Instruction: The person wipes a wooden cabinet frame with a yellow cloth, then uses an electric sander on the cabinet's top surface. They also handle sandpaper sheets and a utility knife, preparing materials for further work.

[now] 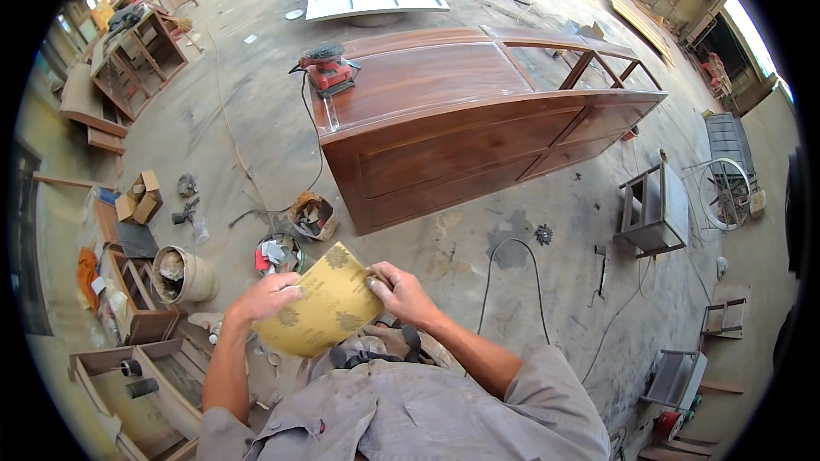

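Note:
A yellow sheet of sandpaper [318,306], printed side up, is stretched between my two hands in front of my body. My left hand [266,297] pinches its left edge, while the fingers of my right hand [401,292] grip its upper right edge. The sheet bows a little toward its lower end. Beyond it a reddish-brown wooden cabinet [453,149] lies on the floor, with pale dust on its upper face. On the cabinet's left corner rests a red electric sander [329,72], its cord trailing down the side.
To the left stand a white bucket [201,277], an open cardboard box [138,198] and a wooden drawer frame [128,393]. A bag of scraps [313,216] sits near the cabinet. Cords cross the concrete floor. At right are a small cabinet [658,209] and a wheel [726,195].

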### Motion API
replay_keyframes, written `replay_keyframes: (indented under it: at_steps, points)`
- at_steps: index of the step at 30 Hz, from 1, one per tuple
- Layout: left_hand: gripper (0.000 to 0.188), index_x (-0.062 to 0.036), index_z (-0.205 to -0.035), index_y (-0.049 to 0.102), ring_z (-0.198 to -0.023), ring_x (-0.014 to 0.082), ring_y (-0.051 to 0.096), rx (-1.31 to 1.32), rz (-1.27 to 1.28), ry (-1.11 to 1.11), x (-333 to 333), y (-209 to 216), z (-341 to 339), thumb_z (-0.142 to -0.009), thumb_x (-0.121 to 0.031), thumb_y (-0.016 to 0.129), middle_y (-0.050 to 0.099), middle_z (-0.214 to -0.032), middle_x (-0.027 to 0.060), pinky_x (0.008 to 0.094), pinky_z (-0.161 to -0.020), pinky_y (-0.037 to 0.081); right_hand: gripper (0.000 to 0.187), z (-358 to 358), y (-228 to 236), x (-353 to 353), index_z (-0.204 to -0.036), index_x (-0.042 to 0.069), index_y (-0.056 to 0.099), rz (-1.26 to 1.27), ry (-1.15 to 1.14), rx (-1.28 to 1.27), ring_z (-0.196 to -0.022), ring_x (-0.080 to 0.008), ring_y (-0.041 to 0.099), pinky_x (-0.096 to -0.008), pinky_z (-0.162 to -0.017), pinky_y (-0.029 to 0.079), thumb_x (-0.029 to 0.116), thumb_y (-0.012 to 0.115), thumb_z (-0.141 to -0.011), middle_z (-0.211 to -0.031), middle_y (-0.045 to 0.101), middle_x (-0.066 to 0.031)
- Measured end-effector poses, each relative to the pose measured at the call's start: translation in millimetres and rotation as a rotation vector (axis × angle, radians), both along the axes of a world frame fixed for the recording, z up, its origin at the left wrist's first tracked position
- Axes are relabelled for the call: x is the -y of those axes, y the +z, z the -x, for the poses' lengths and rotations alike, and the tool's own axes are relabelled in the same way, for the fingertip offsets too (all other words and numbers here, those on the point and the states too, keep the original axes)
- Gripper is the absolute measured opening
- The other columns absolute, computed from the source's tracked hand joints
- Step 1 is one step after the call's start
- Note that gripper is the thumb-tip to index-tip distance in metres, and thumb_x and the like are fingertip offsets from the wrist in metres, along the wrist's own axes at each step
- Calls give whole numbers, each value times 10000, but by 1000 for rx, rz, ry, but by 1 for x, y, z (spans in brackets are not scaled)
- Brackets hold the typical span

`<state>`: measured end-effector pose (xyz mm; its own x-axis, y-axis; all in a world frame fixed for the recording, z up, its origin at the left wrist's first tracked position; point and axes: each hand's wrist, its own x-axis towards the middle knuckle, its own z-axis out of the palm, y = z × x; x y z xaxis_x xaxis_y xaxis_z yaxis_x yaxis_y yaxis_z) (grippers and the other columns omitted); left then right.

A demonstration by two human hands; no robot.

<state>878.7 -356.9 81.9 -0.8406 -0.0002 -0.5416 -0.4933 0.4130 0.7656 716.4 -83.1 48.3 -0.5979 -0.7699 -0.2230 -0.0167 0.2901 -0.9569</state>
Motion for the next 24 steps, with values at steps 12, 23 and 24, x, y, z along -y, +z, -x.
replay_keyframes:
  at_steps: [12,23,24]
  points:
    - [384,8,-1345,506,-1134,192,611,-330,-683,990,-79,-43,-23,-994,-118,597,626,-1270,94,344,-988,476,237,11,-61,-26,-1141,-29,655,-7,-265,107,-857,-109,613,-291,-780,505,143,562,-1007,-941,702,-56]
    - [349,-3,-1289,528,-1082,143,610,-389,-325,966,-91,-59,-24,-957,-59,619,650,-1198,72,320,-948,491,269,16,-49,-29,-1148,-42,668,-274,-178,-13,-768,-94,595,-283,-738,505,138,593,-962,-842,687,-74]
    - [349,-1,-1290,529,-1075,141,612,-368,-331,982,-94,-55,-22,-958,-64,620,653,-1191,71,319,-943,494,261,15,-48,-29,-1146,-42,670,-213,-213,22,-776,-90,592,-279,-740,505,129,593,-965,-852,689,-63]
